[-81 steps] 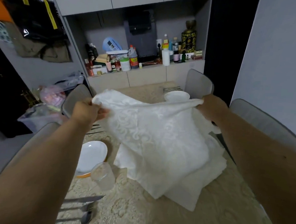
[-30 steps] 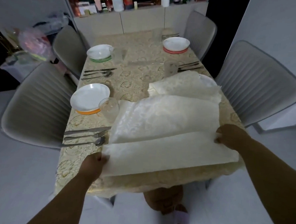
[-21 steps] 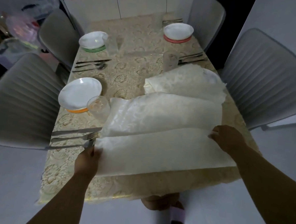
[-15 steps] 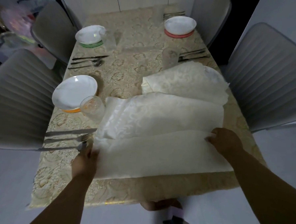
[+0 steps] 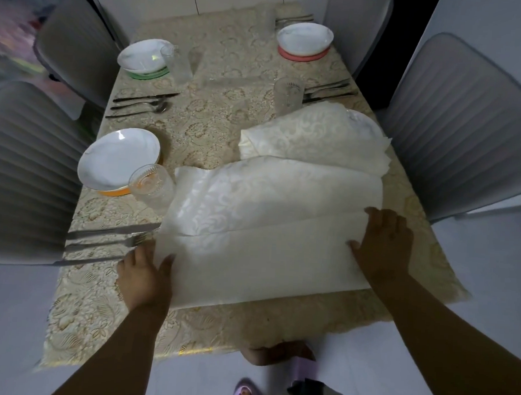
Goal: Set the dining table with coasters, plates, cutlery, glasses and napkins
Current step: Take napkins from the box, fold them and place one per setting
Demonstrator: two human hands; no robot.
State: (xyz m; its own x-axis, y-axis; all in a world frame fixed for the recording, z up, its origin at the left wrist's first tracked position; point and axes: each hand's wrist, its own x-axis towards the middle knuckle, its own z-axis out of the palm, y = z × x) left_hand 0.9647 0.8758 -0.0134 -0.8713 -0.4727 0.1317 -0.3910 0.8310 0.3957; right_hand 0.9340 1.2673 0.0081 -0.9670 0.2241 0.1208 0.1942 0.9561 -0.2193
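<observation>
Cutlery (image 5: 106,243) lay at the near left edge of the table (image 5: 105,319), knife and fork side by side with handles toward the chair, seemingly so a seated diner could reach them. Just beyond stood a white plate (image 5: 116,156) on an orange coaster (image 5: 114,192), with a glass (image 5: 152,187) touching the plate's near rim, completing that setting apart from its napkin. Farther back on the left, a second plate sat on a green coaster with its own glass and cutlery.

The left hand (image 5: 143,277) rested flat at the left end of the large white napkin (image 5: 259,257), fingers straight and slightly apart, thumb lying on the cloth; it appeared to pin that end so the fold would not slide. The napkin was spread across the near middle of the table, its folded band nearest the person and a patterned layer bulging behind it, which suggested a fold being flattened.

The right hand (image 5: 383,243) pressed the napkin's right end, fingers extended and spread, gripping nothing. Behind it a stack of folded napkins (image 5: 313,136) partly covered what looked like a plate, probably parked there until each was folded. A plate on a red coaster stood at the far right.
</observation>
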